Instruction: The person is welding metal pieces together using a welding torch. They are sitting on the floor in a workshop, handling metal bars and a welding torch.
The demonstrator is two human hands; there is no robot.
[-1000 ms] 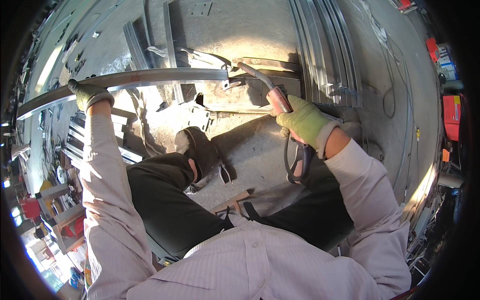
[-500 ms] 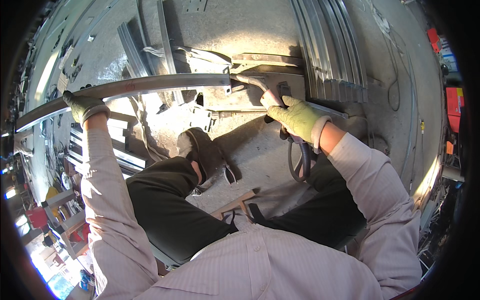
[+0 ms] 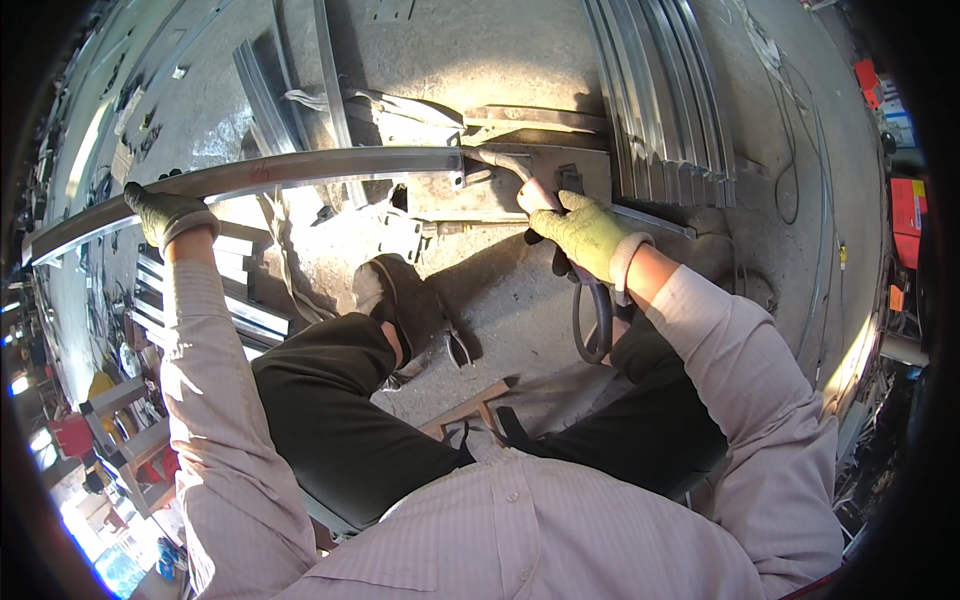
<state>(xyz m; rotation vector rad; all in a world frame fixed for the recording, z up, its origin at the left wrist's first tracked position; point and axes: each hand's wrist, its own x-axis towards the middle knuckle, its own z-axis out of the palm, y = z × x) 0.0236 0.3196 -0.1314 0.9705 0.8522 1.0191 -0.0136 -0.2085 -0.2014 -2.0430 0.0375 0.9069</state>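
Note:
My gloved left hand (image 3: 168, 213) is wrapped round a long metal bar (image 3: 300, 170) near its left part. A small bracket (image 3: 470, 178) with holes sits at the bar's right end. In my gloved right hand (image 3: 590, 235) I grip a welding torch (image 3: 535, 195); its bent neck points left, the tip right by the bar's end, though I cannot tell whether it touches. A black cable (image 3: 580, 325) loops down from the torch's handle. Beneath the bar's right end lies a flat metal plate (image 3: 575, 160) on the floor.
Long metal profiles (image 3: 665, 110) lie stacked at the far right, with more metal strips (image 3: 265, 95) at the far left. Pliers (image 3: 456, 345) lie on the floor beside my shoe (image 3: 380, 295). Cut metal pieces (image 3: 245, 310) sit under my left forearm. A red box (image 3: 908, 220) stands at the right.
My right hand and the torch have shifted very slightly left. The bar has turned a little about its length, and my left hand keeps its hold.

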